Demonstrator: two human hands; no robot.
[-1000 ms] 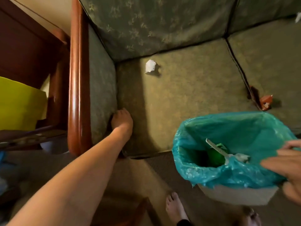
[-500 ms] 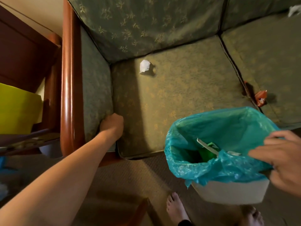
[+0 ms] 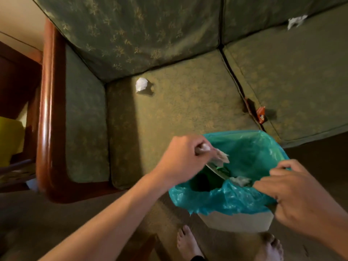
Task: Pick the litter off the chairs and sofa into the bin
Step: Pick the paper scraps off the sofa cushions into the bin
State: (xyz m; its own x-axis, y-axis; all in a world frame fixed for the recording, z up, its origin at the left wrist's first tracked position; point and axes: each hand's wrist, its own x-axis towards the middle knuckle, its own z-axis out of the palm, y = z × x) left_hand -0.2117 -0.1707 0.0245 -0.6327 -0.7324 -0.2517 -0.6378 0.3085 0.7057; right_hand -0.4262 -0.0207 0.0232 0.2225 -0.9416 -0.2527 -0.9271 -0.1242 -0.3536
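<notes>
While the left hand (image 3: 183, 155) hangs over the near-left rim of the bin (image 3: 235, 221), its grip is closed on a crumpled scrap of white paper (image 3: 218, 156) that juts out over the opening, the scrap not yet dropped. Lined with a turquoise bag (image 3: 226, 200), the bin stands on the floor just before the sofa (image 3: 188, 102), and a pale comb (image 3: 216, 171) with some green rubbish lies inside it. On the near-right rim the right hand (image 3: 301, 194) has its grip pinched shut on the bag's edge. Farther out, a white paper ball (image 3: 141, 84) rests on the left seat cushion near the backrest, an orange wrapper (image 3: 261, 114) sits at the seam between the two seat cushions, and another white scrap (image 3: 296, 21) lies at the back of the right cushion. A polished wooden armrest (image 3: 47, 110) bounds the sofa on the left, and two bare feet (image 3: 186, 242) stand on the floor below the bin
</notes>
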